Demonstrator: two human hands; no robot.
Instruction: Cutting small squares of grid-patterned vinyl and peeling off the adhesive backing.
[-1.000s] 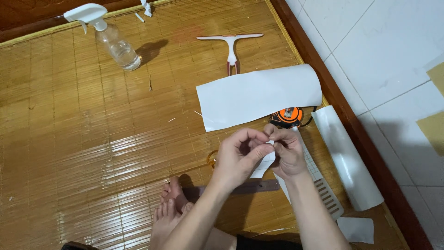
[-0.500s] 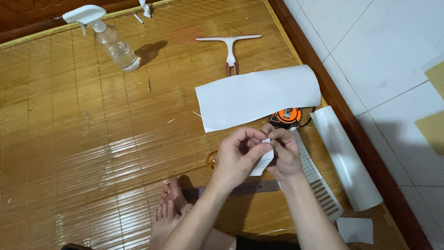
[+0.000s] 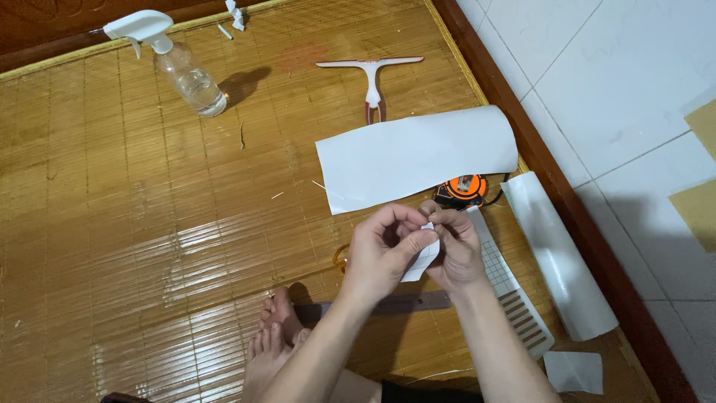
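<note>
My left hand point(image 3: 382, 250) and my right hand point(image 3: 455, 250) meet over a bamboo mat point(image 3: 149, 224). Both pinch a small white strip of film point(image 3: 419, 260) between thumbs and fingertips, its lower end hanging between the palms. Just beyond the hands lies a curled white sheet point(image 3: 414, 157). An orange tape measure point(image 3: 462, 189) sits right behind my right hand. A dark metal ruler point(image 3: 406, 304) lies under my forearms, and a gridded white strip point(image 3: 514, 298) runs along my right wrist.
A clear spray bottle point(image 3: 179, 67) lies at the back left, and a white squeegee point(image 3: 371, 78) at the back centre. A white roll point(image 3: 556, 254) lies along the mat's dark wooden edge. A small white scrap point(image 3: 573, 371) is near right. My bare foot point(image 3: 272, 343) rests below.
The hands stay together on the small strip; only the fingers shift slightly. Nothing else has moved.
</note>
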